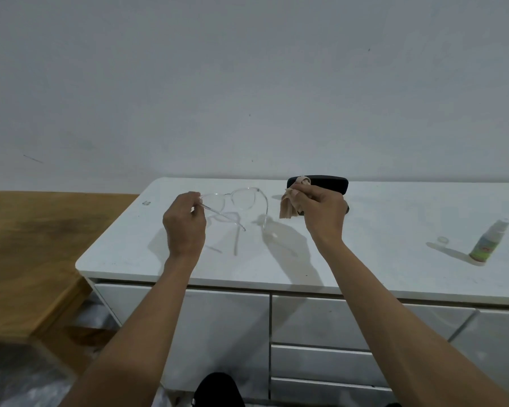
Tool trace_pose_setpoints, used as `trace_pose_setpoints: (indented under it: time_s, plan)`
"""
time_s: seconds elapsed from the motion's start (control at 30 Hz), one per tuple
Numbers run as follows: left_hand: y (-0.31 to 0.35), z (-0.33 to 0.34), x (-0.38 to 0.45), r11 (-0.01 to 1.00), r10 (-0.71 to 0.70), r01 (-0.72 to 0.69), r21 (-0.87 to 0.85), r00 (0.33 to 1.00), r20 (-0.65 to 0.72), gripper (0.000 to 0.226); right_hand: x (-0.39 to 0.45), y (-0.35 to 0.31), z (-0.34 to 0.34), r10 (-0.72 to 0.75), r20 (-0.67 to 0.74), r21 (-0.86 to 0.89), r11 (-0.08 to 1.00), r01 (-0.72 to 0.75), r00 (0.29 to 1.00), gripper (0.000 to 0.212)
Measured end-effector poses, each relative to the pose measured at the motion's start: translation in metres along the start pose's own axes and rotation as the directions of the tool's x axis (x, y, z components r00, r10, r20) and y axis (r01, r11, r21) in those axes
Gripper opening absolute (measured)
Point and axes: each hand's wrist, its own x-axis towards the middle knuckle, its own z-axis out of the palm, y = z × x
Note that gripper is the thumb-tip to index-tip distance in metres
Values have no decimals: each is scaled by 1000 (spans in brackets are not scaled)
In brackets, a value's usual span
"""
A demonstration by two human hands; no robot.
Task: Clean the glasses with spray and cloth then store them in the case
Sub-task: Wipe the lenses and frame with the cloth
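Note:
Clear-framed glasses (pixel 241 198) hang above the white cabinet top (pixel 379 230), temples unfolded toward me. My left hand (pixel 184 223) pinches them at the left hinge. My right hand (pixel 321 212) holds a small beige cloth (pixel 288 205) a little to the right of the glasses, not touching them. A black glasses case (pixel 329 183) lies open behind my right hand, partly hidden by it. The spray bottle (pixel 487 243) stands at the far right of the top, uncapped, with its clear cap (pixel 442 240) lying just left of it.
The white top belongs to a cabinet with drawers (pixel 321 327) below. A wooden surface (pixel 27 254) adjoins it on the left, lower down. A plain grey wall rises behind. A small dark mark (pixel 146 203) sits near the top's back left corner.

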Motion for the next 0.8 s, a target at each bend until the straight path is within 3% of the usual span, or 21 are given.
trace_pose_setpoints:
  time_s: [0.3, 0.5, 0.8]
  plan:
    - [-15, 5, -12, 993, 27, -43, 114, 990, 137, 29, 4, 9, 5, -2, 1, 2, 1000, 2, 1000, 13]
    - [-26, -3, -9, 973, 97, -147, 180, 960, 262, 33, 7, 13, 2, -12, 1, 1, 1000, 12, 1000, 13]
    - [-30, -12, -12, 964, 45, -142, 226, 921, 387, 30, 2, 10, 2, -10, 18, 25, 1000, 9, 1000, 10]
